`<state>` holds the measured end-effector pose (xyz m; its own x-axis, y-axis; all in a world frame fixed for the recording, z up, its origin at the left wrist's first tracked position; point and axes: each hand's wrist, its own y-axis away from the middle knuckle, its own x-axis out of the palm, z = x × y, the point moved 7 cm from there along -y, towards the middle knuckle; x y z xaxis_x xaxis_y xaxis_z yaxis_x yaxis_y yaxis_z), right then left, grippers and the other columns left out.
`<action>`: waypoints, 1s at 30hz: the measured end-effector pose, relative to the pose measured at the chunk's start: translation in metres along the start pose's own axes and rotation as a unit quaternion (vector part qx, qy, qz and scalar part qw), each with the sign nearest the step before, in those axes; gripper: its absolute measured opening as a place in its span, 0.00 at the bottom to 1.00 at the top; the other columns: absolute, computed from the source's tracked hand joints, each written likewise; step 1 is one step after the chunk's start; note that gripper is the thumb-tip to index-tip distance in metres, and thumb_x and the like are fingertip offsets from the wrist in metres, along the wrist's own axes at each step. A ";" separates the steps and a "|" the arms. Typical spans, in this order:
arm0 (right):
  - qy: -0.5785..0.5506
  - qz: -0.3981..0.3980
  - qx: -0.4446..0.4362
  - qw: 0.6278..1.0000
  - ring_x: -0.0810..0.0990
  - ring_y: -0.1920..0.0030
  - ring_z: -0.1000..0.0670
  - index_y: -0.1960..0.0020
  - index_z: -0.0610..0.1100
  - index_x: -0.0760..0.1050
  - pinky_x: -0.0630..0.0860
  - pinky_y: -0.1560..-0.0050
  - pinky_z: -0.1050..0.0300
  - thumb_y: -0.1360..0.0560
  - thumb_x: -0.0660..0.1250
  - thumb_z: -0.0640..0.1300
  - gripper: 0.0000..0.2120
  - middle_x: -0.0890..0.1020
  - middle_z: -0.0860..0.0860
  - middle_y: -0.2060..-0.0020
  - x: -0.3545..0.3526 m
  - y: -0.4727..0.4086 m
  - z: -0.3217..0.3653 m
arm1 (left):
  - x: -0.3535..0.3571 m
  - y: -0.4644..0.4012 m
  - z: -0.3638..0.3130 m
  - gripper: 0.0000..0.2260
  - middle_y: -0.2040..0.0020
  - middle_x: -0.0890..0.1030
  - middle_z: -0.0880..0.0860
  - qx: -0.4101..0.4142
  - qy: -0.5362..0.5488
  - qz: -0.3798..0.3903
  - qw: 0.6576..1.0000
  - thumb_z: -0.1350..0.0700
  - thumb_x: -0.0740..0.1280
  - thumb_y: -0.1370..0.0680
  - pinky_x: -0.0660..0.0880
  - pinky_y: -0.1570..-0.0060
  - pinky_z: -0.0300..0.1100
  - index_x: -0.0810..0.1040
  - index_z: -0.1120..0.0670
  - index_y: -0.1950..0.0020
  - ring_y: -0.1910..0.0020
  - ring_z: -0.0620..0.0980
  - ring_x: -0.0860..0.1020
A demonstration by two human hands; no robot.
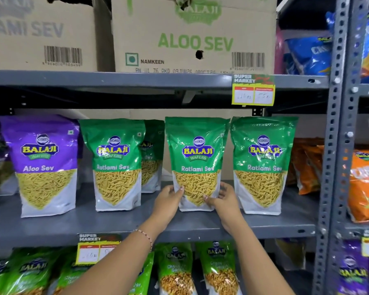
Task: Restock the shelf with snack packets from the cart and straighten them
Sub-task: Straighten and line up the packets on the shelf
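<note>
Head view: green Ratlami Sev packet (197,162) upright, hands gripping base.

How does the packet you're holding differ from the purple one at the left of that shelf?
The held Ratlami Sev packet has a green top; the Aloo Sev packet is purple. The left hand and right hand grip the green packet's lower corners, while the purple one stands untouched. The names printed on them differ. Both stand upright, carry the Balaji logo and show yellow sev through a window.
</note>
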<state>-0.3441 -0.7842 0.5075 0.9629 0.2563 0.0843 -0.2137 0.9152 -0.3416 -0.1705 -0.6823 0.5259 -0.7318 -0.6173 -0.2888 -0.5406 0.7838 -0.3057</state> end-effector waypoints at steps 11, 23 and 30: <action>-0.008 -0.008 0.010 1.000 0.73 0.36 0.42 0.29 0.37 0.64 0.72 0.45 0.52 0.33 0.76 0.32 0.36 0.73 0.39 0.33 0.000 0.009 0.008 | 0.000 0.011 -0.001 0.13 0.43 0.81 0.48 0.025 0.005 0.096 0.995 0.47 0.62 0.23 0.74 0.40 0.49 0.76 0.48 0.41 0.43 0.50 0.79; -0.033 -0.013 0.014 0.999 0.73 0.39 0.44 0.31 0.38 0.64 0.76 0.50 0.57 0.32 0.75 0.29 0.34 0.73 0.40 0.35 -0.002 0.014 0.011 | 0.006 0.005 0.001 0.15 0.38 0.80 0.47 0.046 0.011 0.122 0.991 0.49 0.61 0.21 0.72 0.43 0.42 0.74 0.46 0.35 0.40 0.48 0.78; -0.037 -0.027 0.011 0.999 0.70 0.33 0.44 0.25 0.42 0.58 0.70 0.34 0.48 0.31 0.76 0.35 0.41 0.70 0.46 0.35 -0.001 0.028 0.025 | -0.007 0.024 -0.015 0.25 0.28 0.71 0.50 0.066 -0.030 0.069 0.995 0.48 0.61 0.21 0.67 0.43 0.38 0.61 0.50 0.25 0.30 0.53 0.71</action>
<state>-0.3552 -0.7509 0.5213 0.9586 0.2285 0.1701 -0.1670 0.9345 -0.3143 -0.1847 -0.6581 0.5342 -0.7675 -0.5102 -0.3881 -0.3749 0.8483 -0.3739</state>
